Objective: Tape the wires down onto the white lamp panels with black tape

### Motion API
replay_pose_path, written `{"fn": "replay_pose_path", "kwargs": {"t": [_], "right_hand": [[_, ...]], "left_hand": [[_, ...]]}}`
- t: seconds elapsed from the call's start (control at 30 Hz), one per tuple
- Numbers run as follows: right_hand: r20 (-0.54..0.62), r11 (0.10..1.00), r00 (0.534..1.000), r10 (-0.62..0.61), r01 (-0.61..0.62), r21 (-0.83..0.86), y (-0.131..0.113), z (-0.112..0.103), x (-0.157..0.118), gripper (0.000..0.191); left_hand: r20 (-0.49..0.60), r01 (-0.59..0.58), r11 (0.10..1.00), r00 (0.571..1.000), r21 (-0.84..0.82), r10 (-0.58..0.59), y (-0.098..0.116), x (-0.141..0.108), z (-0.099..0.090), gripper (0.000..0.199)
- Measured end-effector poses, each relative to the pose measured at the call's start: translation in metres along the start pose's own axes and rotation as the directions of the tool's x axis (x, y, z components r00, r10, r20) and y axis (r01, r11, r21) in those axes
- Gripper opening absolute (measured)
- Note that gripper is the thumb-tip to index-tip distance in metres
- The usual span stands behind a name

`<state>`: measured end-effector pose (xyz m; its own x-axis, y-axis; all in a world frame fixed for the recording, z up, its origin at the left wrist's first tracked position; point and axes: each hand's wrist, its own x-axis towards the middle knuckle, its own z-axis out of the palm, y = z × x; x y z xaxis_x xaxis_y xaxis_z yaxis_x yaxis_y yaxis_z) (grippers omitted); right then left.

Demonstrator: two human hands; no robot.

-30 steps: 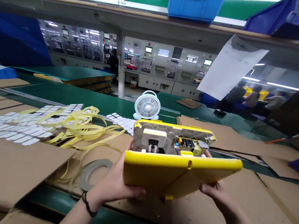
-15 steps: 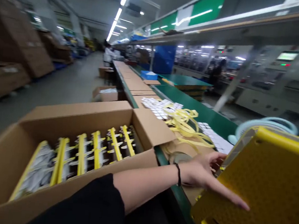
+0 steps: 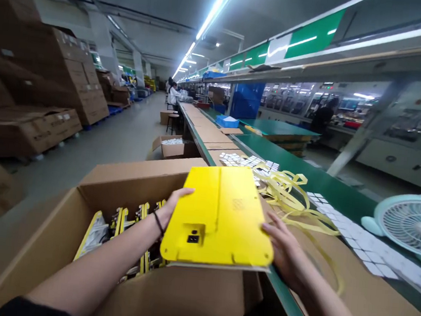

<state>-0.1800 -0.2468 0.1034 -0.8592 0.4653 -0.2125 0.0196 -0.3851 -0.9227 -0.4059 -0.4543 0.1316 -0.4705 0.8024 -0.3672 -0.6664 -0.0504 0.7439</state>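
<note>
Between my hands I hold a flat yellow plastic panel [image 3: 235,205] with a recessed power socket [image 3: 193,239] near its lower left corner. My left hand [image 3: 172,205] grips its left edge, thumb on the face; a black band circles that wrist. My right hand [image 3: 283,244] clasps the right edge. The panel hangs over the right part of an open cardboard box [image 3: 107,179]. Inside the box, several yellow-edged panels [image 3: 89,233] stand upright in a row, partly hidden by my left arm and the held panel.
To the right runs a green bench [image 3: 290,297] covered in cardboard, with yellow straps [image 3: 285,190], white label sheets [image 3: 359,237] and a pale blue fan [image 3: 413,222]. Stacked cartons [image 3: 73,77] stand at the left. A person in white [image 3: 173,95] is far along the line.
The yellow panel has moved left from the bench side to over the box and now shows its socket face. My right hand has come into view on it. The camera view has turned left.
</note>
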Motion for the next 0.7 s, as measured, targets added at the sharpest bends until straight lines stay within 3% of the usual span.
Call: {"fn": "replay_pose_path", "kwargs": {"t": [0.1, 0.2, 0.27, 0.37, 0.5, 0.6, 0.67, 0.7], "right_hand": [[0.123, 1.0, 0.992, 0.009, -0.009, -0.005, 0.01, 0.054, 0.038, 0.086], [0.248, 0.993, 0.966, -0.068, 0.09, -0.077, 0.018, 0.089, 0.067, 0.074], [0.265, 0.984, 0.961, -0.077, 0.117, -0.138, 0.024, 0.098, 0.082, 0.072], [0.232, 0.963, 0.973, -0.017, 0.078, -0.257, 0.038, 0.096, 0.107, 0.069], [0.113, 0.929, 0.994, 0.007, 0.035, -0.368, 0.053, 0.082, 0.126, 0.062], [0.023, 0.885, 0.994, -0.111, 0.109, -0.453, 0.049, 0.076, 0.107, 0.067], [0.088, 0.762, 0.946, -0.311, 0.304, -0.572, 0.043, 0.069, 0.076, 0.066], [0.208, 0.595, 0.874, -0.438, 0.456, -0.662, 0.041, 0.063, 0.057, 0.063]], "left_hand": [[-0.118, -0.047, 0.999, 0.992, -0.01, 0.045, 0.019, 0.004, -0.051, 0.052], [-0.151, 0.003, 0.999, 0.989, 0.037, 0.003, 0.034, 0.003, -0.091, 0.053], [-0.176, 0.09, 0.993, 0.981, 0.076, -0.075, 0.04, 0.001, -0.114, 0.053], [-0.189, 0.254, 0.958, 0.955, 0.135, -0.227, 0.042, -0.002, -0.138, 0.055], [-0.235, 0.478, 0.842, 0.874, 0.252, -0.426, 0.021, 0.005, -0.14, 0.057], [-0.329, 0.566, 0.724, 0.822, 0.395, -0.464, 0.002, 0.015, -0.13, 0.063], [-0.42, 0.56, 0.604, 0.827, 0.567, -0.373, -0.002, 0.021, -0.122, 0.063], [-0.449, 0.508, 0.545, 0.858, 0.667, -0.251, 0.0, 0.023, -0.118, 0.062]]}}
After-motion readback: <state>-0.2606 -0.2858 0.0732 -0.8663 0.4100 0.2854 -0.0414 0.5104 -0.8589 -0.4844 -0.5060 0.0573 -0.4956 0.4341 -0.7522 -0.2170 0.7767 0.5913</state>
